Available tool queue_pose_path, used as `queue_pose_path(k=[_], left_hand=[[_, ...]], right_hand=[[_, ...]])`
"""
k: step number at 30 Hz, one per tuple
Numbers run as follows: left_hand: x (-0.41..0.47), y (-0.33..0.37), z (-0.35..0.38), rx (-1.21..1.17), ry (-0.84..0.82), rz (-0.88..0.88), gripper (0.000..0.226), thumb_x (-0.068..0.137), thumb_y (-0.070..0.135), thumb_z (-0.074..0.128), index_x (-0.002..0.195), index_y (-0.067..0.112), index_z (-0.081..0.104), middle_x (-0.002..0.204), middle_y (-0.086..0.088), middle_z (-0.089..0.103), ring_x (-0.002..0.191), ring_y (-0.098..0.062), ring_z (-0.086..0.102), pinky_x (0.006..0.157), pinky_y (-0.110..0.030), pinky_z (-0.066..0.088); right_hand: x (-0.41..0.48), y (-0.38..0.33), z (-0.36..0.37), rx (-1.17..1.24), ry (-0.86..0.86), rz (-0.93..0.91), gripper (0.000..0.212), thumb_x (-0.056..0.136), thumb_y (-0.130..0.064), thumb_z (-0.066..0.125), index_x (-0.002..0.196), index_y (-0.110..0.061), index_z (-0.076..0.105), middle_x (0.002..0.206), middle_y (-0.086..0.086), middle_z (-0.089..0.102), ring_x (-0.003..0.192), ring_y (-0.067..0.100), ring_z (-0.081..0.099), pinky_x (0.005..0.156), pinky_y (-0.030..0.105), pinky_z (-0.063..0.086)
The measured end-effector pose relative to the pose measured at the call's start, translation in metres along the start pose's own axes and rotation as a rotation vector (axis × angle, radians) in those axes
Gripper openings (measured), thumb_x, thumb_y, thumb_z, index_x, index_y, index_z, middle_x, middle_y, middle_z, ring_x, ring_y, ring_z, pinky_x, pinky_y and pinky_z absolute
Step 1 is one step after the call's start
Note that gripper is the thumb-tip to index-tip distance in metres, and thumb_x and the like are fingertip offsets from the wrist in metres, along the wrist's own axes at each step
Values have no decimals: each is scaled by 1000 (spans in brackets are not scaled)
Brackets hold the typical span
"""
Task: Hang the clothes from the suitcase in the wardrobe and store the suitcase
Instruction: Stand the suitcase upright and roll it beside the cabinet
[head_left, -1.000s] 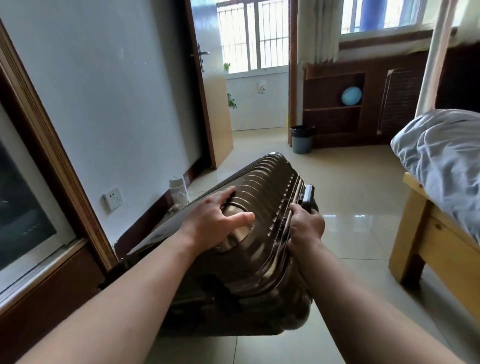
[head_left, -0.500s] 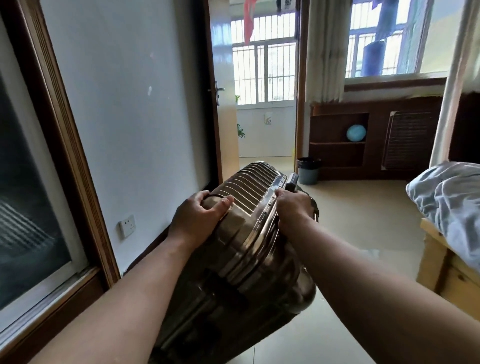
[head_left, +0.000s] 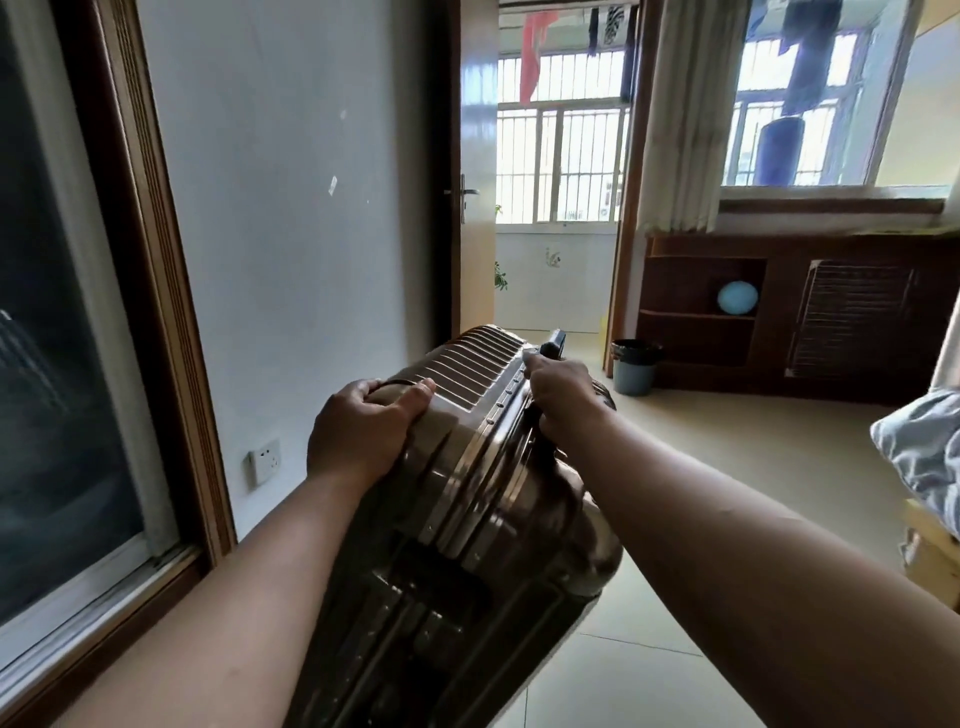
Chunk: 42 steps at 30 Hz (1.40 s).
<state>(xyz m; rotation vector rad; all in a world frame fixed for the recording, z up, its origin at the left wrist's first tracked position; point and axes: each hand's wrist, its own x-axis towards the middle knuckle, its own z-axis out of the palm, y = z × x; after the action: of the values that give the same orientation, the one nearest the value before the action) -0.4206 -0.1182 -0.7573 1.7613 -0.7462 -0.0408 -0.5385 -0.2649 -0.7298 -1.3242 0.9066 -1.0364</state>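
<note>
Beside the bedroom wall (head_left: 301, 208), a closed suitcase (head_left: 467, 545) tilts, left hand (head_left: 358, 436) clamped over its corner, right hand (head_left: 558, 384) grasping its handle (head_left: 551, 344); the left grip could slip on glossy shell.

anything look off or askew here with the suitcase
Only the suitcase is askew: it leans tilted rather than upright, because the left hand grips its corner and the right hand its handle. Its shell looks closed and undamaged; nothing spilled on the floor.

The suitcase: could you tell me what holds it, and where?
The left hand grips the suitcase at its upper edge, the right hand its dark handle.
</note>
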Motion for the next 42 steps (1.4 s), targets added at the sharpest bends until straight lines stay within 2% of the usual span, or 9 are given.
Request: queue_pose_path(k=[4,10,13,17,24,31,36,40,42], left_hand=[[22,-13,-20,-91,12,-69,63,56,66,66,103,24,73,99,8,72,95,-15,66,93,-38,52],[45,-29,-52,-166,35,-144,32,74,50,72,84,20,73,87,8,70,89,-14,64,89,-32,51],[53,-35,-65,-192,47,-161,29,77,47,70,71,19,64,76,6,64,80,-16,60,81,-31,48],[57,-38,-65,-221,77,-185,33,74,49,71,71,18,62,85,-4,69,86,-24,65,87,-40,51],[50,-33,-46,-202,83,-208,56,60,63,65,92,18,72,90,1,72,89,-22,66,89,-39,53],[40,-25,-27,-198,69,-186,48,68,58,66,85,13,71,85,-1,71,85,-23,65,80,-34,51],[31,-30,-27,-280,65,-248,41,76,50,66,79,9,70,83,-5,69,85,-25,63,73,-33,46],[22,-32,-7,-297,66,-250,44,76,53,64,77,9,68,84,-7,68,87,-27,63,76,-34,46],[21,-25,5,-285,48,-253,47,76,54,64,86,9,69,90,-7,68,91,-27,62,79,-33,46]], right_hand=[[6,-9,35,-64,-3,2,38,92,-22,62,121,2,60,116,14,65,104,29,63,97,39,50],[13,-11,71,-302,-55,-111,46,95,-38,55,114,3,62,96,9,60,86,25,56,77,28,41],[16,-9,81,-326,-92,-126,47,93,-42,58,113,-1,65,95,9,62,81,23,56,73,28,40],[20,-10,91,-384,-50,-177,43,93,-39,57,111,0,65,103,11,66,84,24,57,74,27,39],[14,-12,70,-393,79,-201,33,94,-35,53,96,-3,64,92,13,63,90,31,61,83,34,45],[15,-15,47,-403,84,-223,37,94,-41,52,89,-6,62,86,11,59,84,28,58,82,38,48],[17,-20,47,-485,45,-252,41,95,-41,52,95,-3,67,84,10,59,77,25,54,69,30,38],[23,-24,37,-519,33,-274,36,95,-37,54,92,-3,67,84,11,59,79,24,55,70,29,37],[25,-24,23,-529,58,-284,35,95,-35,55,90,-2,66,80,11,59,78,24,55,69,28,37]])
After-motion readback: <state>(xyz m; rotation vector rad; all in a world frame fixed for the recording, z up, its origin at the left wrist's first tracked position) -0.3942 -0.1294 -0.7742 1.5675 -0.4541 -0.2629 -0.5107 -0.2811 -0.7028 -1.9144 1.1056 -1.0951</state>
